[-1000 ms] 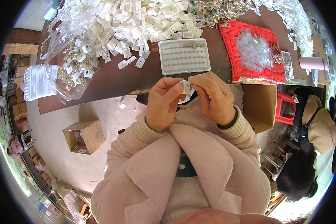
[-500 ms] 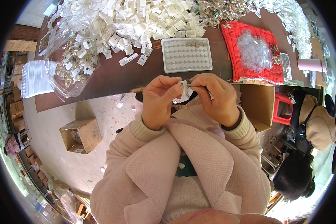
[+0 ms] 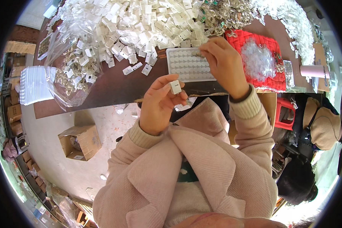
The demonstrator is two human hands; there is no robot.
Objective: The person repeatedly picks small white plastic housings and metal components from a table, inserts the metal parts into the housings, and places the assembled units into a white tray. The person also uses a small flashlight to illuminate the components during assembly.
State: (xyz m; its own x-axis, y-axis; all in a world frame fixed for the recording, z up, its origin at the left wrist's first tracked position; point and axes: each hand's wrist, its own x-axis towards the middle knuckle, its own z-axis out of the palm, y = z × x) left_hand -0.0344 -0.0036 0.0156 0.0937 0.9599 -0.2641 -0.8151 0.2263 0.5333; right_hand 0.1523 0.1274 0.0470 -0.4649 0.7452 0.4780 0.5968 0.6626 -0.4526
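Between the thumb and fingers of my left hand (image 3: 157, 104) is a small white plastic card (image 3: 175, 87) with a little slot in its face. A clear, shiny piece (image 3: 183, 105) shows just below those fingers; I cannot tell if they hold it too. My right hand (image 3: 227, 64) reaches over the far right part of a white tray (image 3: 184, 62) with rows of round hollows. Its fingertips are pinched together at small dull pieces (image 3: 197, 53) there. Whatever is between them, if anything, is hidden.
A big heap of white plastic cards (image 3: 152, 22) covers the table's far side. Left lie a clear bag (image 3: 76, 72) of cards and metal pieces and a white tray stack (image 3: 36, 83). Right is a red cloth (image 3: 269, 49) with clear bags. An open carton (image 3: 79, 140) stands below.
My right hand has left the card and moved forward to the tray. My left hand has stayed near the table edge, shifting slightly left with the card, whose slotted face now shows.
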